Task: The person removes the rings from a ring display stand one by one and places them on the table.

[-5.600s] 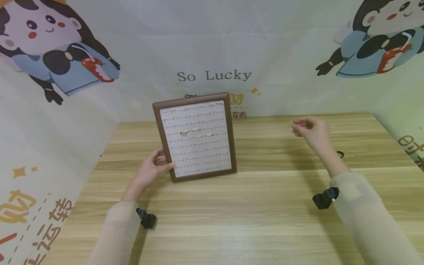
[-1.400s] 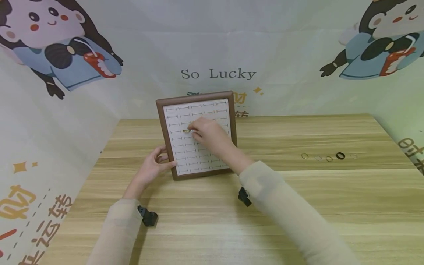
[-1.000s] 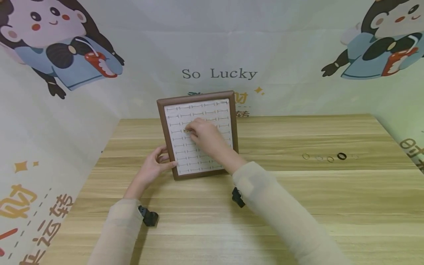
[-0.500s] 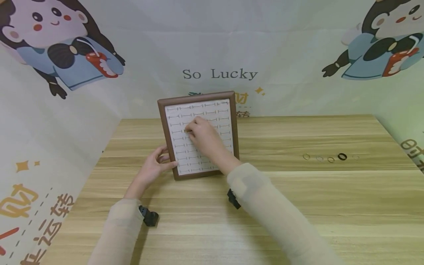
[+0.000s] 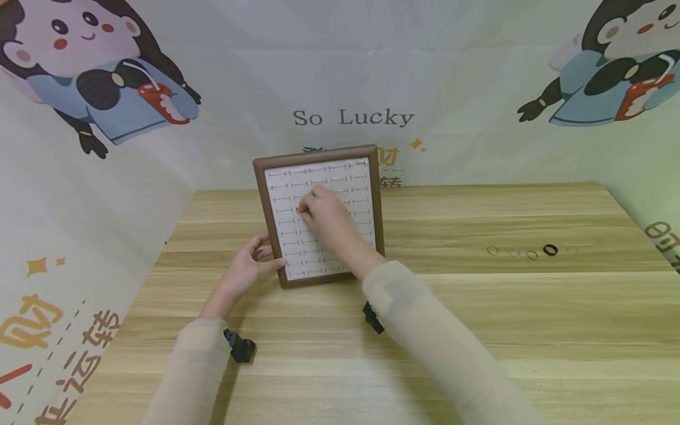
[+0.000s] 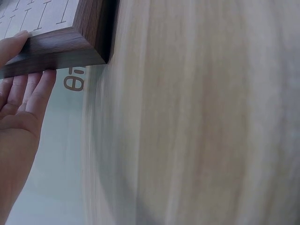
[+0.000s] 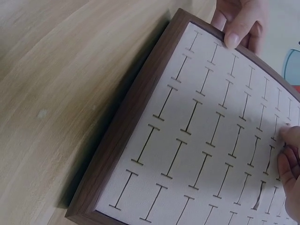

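Note:
A brown-framed ring display board with white slotted rows stands tilted on the table. My left hand grips its lower left edge, thumb on the front and fingers behind. My right hand is at the upper middle of the board, thumb and forefinger pinching a gold ring. Only a speck of the ring shows at the fingertips; whether it sits in its slot cannot be seen. In the right wrist view, the right fingers touch the white pad near the right edge.
On the wooden table, to the right, lie several thin rings, among them a gold one and a thick black ring. Behind the board hangs a printed cloth.
Since the oldest frame my right hand has come left from above the table's right side to the board. A thin ring now lies leftmost in the table row. The gold ring is now mostly covered.

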The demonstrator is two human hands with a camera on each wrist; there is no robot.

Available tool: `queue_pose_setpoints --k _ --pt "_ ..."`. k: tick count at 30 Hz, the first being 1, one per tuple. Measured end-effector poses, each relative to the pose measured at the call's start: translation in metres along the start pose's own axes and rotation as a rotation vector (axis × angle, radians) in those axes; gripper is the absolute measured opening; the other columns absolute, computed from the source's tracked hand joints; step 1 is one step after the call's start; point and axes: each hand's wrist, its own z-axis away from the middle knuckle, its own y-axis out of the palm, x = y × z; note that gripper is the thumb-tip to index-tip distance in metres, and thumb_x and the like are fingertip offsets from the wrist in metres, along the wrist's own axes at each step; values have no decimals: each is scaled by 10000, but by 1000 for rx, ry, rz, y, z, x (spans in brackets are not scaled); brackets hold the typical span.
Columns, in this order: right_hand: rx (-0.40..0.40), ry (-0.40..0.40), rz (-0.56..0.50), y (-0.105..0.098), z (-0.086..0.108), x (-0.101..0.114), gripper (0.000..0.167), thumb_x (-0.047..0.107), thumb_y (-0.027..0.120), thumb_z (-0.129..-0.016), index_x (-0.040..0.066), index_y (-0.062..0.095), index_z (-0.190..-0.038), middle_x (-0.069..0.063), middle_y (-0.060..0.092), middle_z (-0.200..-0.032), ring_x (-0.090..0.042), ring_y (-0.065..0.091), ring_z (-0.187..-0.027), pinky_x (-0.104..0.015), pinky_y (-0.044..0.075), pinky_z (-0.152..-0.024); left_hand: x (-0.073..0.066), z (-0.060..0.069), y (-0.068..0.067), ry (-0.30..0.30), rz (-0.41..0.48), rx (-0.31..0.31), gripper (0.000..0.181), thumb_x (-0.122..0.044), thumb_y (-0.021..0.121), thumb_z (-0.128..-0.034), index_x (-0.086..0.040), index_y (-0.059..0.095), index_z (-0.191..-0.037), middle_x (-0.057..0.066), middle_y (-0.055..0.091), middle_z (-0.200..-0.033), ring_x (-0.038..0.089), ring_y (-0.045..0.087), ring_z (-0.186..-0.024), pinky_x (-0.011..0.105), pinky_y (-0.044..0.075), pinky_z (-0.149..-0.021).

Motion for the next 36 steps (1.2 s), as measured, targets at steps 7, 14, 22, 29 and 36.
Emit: queue_pose_setpoints --k 7,14,22,29,36 --pt "19 -36 -61 -3 1 -5 114 37 655 -1014 -28 739 -1056 -154 678 -1103 -283 655 -1072 -340 558 -1013 0 1 1 4 1 -1 766 -81 700 -987 -30 286 -1630 217 377 -1639 402 418 -1509 537 384 -1226" --pt "27 -2 -199 -3 2 -11 91 36 679 -996 -25 735 -1033 -160 671 -1147 -287 652 -1127 -333 548 -1057 0 0 1 9 -5 0 768 -81 696 -987 -24 280 -1630 227 376 -1636 406 418 -1508 537 378 -1231" --pt "-44 57 -393 -4 5 -16 112 28 716 -961 -31 729 -1055 -167 710 -1161 -288 681 -1100 -288 570 -1010 1 0 1 5 -13 -9 768 -90 699 -988 -17 281 -1628 230 381 -1633 405 412 -1511 539 373 -1233" --pt "-49 121 -467 -14 12 -23 134 23 720 -960 -39 725 -1079 -171 723 -1137 -288 696 -1046 -276 591 -950 -1 -1 2 -10 -23 -20 766 -95 704 -985 -20 290 -1626 231 384 -1633 404 404 -1516 539 367 -1239" --pt "-68 140 -463 -19 18 -26 133 39 732 -957 -39 721 -1065 -178 732 -1114 -293 706 -1022 -270 600 -920 0 -2 1 -11 -30 -12 768 -94 691 -996 -16 270 -1633 239 368 -1635 408 400 -1516 541 372 -1235"
